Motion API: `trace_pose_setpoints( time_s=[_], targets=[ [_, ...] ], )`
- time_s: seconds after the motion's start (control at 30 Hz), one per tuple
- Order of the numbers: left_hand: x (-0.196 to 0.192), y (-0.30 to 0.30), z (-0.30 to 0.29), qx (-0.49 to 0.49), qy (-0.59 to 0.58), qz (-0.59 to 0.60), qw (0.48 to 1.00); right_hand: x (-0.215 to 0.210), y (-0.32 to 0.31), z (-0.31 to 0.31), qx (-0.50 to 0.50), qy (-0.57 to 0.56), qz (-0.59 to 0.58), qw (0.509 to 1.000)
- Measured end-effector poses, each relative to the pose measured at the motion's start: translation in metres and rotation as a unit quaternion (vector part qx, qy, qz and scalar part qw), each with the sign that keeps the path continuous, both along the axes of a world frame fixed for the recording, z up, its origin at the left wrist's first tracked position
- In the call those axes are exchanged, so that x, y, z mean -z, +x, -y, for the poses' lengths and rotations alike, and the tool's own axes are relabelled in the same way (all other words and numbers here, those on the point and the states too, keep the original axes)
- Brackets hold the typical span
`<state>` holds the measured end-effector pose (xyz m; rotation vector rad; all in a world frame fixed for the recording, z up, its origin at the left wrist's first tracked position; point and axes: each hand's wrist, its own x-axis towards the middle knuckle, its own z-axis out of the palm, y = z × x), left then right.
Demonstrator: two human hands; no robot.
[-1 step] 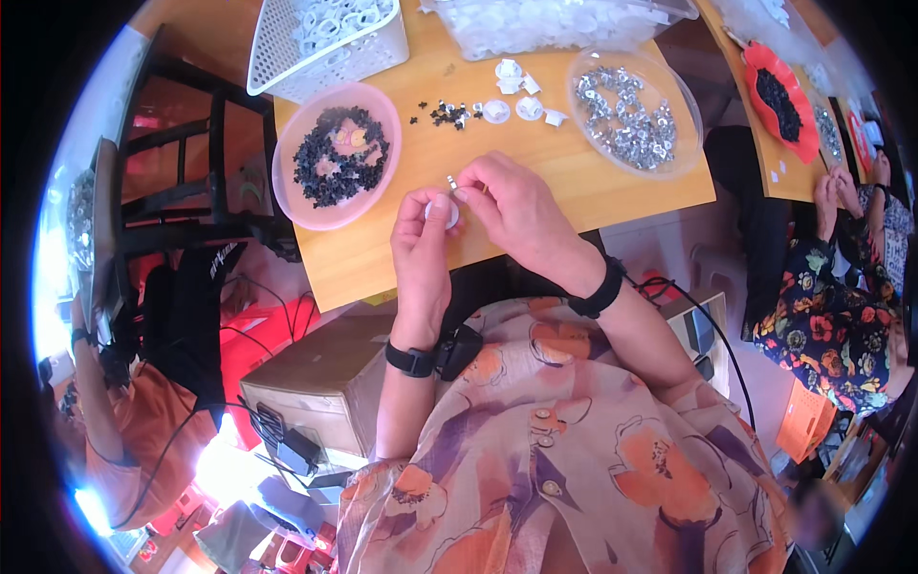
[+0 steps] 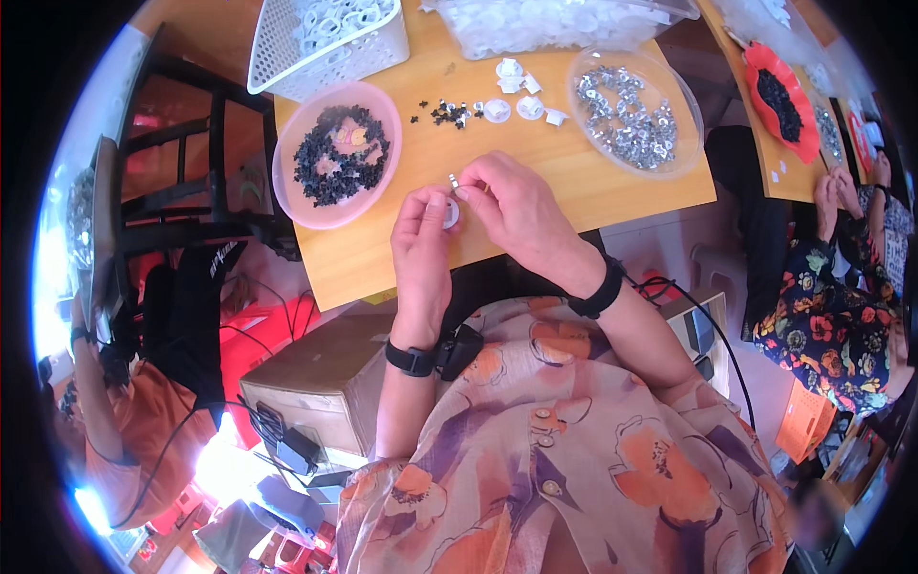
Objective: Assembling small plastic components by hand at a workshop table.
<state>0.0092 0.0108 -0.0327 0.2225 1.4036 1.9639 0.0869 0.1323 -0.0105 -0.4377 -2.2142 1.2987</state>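
Note:
Above the front part of the wooden table (image 2: 354, 273), my two hands meet at their fingertips. My left hand (image 2: 422, 234) is closed on a white round plastic part (image 2: 451, 214), which shows partly beside the thumb. Between the thumb and forefinger of my right hand (image 2: 507, 196) is a small shiny metal clip (image 2: 454, 182), held just above the white part. Whether the two pieces touch is too small to tell. Beyond my hands lie a small pile of black star-shaped pieces (image 2: 449, 115) and several white plastic parts (image 2: 530, 107).
A pink bowl (image 2: 283, 182) of black pieces stands left, a clear bowl (image 2: 690, 110) of metal clips right. At the back are a white basket (image 2: 330, 72) and a clear tub (image 2: 555, 43) of white parts. Co-workers sit on both sides, one in a floral garment (image 2: 822, 325).
The white round part has tilted slightly and shifted a little to the right in my left fingers. My right hand stays nearly still.

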Motion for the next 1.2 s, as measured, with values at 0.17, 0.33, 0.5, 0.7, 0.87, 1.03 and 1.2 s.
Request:
trace_pose_setpoints(
  time_s=[0.17, 0.33, 0.5, 0.7, 0.87, 1.03, 1.2],
  targets=[
    [-0.008, -0.002, 0.002, 0.017, 0.024, 0.058, 0.998, 0.001, 0.004, 0.002, 0.004, 0.033, 0.005, 0.999],
    [-0.007, -0.002, 0.006, 0.033, 0.043, 0.091, 0.994, 0.005, 0.001, 0.006, 0.001, 0.071, -0.013, 0.997],
    [-0.010, -0.001, 0.007, 0.066, 0.041, 0.087, 0.993, 0.007, 0.002, 0.003, 0.013, 0.074, 0.002, 0.997],
    [-0.003, -0.001, 0.009, 0.027, 0.064, 0.094, 0.993, 0.004, 0.006, 0.007, -0.015, 0.141, 0.018, 0.990],
    [-0.003, 0.001, 0.008, 0.029, 0.060, 0.072, 0.995, 0.003, 0.009, 0.005, -0.043, 0.213, 0.027, 0.976],
    [0.000, 0.005, 0.007, 0.020, 0.054, 0.042, 0.997, 0.001, 0.009, 0.004, -0.051, 0.198, 0.012, 0.979],
    [-0.001, 0.007, 0.004, 0.007, 0.057, 0.042, 0.997, -0.002, 0.008, 0.002, -0.060, 0.177, 0.014, 0.982]
  ],
)
